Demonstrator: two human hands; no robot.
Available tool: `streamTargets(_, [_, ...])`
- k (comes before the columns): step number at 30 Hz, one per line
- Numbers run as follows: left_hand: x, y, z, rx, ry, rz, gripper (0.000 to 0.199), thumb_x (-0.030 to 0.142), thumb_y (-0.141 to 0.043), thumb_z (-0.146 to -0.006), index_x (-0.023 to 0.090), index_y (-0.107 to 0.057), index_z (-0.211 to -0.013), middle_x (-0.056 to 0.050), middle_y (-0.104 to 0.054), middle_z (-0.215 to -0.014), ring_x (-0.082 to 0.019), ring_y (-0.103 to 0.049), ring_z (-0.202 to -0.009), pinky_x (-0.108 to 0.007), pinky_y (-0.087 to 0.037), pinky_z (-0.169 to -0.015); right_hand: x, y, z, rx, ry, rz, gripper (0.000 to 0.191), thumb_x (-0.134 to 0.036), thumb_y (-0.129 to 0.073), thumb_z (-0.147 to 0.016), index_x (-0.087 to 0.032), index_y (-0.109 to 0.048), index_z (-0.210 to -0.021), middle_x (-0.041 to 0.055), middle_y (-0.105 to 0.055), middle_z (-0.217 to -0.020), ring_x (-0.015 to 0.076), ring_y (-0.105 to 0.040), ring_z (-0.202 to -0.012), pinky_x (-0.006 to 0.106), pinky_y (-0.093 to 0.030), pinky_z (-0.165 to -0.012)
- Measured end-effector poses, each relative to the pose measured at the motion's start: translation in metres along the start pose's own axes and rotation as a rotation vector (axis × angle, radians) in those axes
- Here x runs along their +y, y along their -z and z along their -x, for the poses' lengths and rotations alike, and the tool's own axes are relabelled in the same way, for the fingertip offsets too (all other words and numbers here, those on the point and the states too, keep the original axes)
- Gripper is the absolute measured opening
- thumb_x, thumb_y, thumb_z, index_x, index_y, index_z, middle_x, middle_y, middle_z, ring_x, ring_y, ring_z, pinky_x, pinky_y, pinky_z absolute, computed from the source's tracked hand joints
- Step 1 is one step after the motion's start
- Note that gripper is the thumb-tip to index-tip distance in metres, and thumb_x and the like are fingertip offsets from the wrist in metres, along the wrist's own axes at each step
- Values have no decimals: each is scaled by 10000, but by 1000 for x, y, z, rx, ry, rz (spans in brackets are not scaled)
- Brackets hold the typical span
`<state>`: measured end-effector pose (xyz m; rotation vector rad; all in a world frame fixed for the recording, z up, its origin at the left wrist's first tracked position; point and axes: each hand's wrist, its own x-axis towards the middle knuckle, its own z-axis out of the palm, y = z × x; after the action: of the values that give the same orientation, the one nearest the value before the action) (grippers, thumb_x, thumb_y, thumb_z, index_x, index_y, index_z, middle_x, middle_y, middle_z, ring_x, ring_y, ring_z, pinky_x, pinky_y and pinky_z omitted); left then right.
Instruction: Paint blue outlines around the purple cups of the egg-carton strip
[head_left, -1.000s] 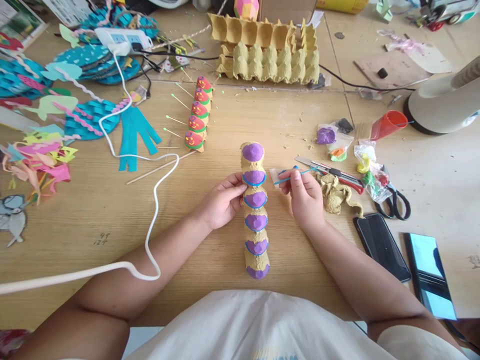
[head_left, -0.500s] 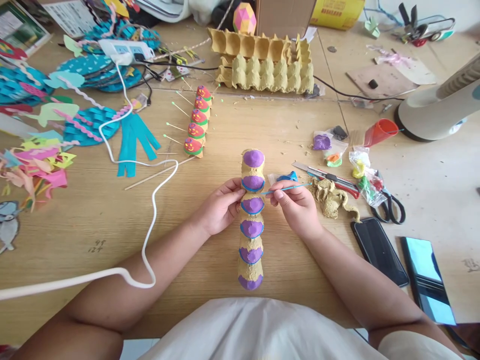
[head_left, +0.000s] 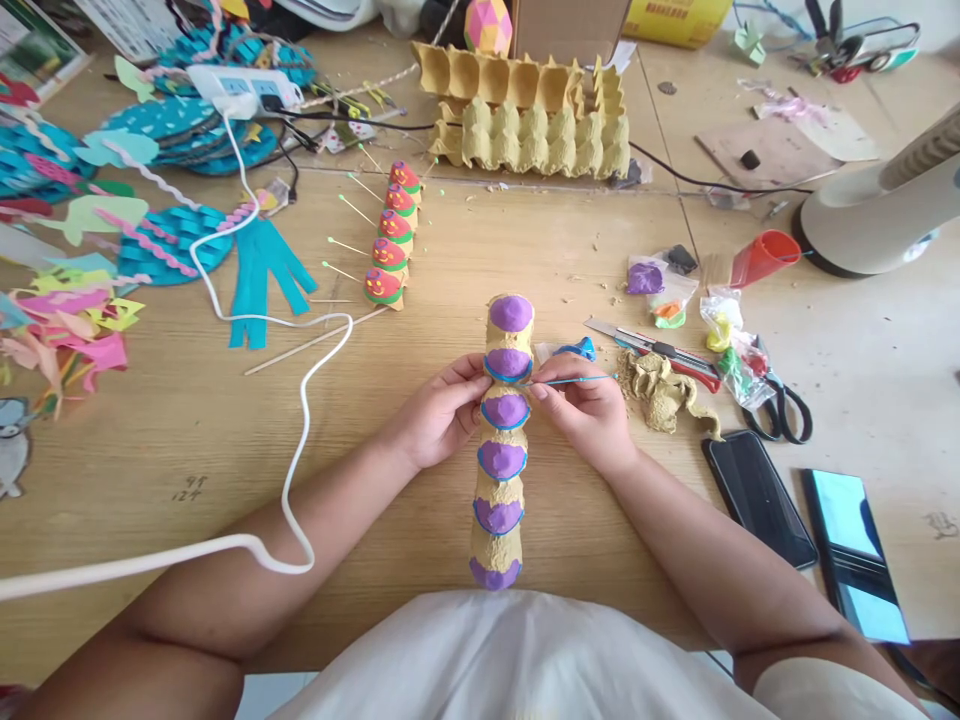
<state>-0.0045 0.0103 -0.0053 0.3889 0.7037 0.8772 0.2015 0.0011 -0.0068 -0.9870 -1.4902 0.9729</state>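
Note:
A strip of egg carton runs lengthwise in front of me. Purple clay caps its bumps, and thin blue edging lines most of them. My left hand grips the strip's left side near the second and third bumps from the far end, its fingertips partly hidden behind it. Between thumb and fingers of my right hand is a thin blue stick, its tip against the strip's right edge just below the second bump. Blue clay lies just beyond that hand.
A finished-looking red caterpillar strip stands further off, before egg cartons. On the right lie a utility knife, carton scraps, scissors, and two phones. A white cable crosses the left side.
My right hand has shifted slightly left, bringing the stick's tip in against the strip. The strip's near end has tilted slightly left. My left hand keeps its hold.

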Motion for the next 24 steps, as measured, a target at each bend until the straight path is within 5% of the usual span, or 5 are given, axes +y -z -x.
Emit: streamTargets(24, [-4, 0, 0, -21, 13, 21, 199, 162, -814, -867, 162, -730, -1048, -25, -784, -907, -111, -727, -697, -192, -578, -621, -6, -2, -2, 56, 72, 207, 177, -409, -795, -911, -271, -736, -817, 46, -571, -980, 246, -566, -1041, 466, -494, -979])
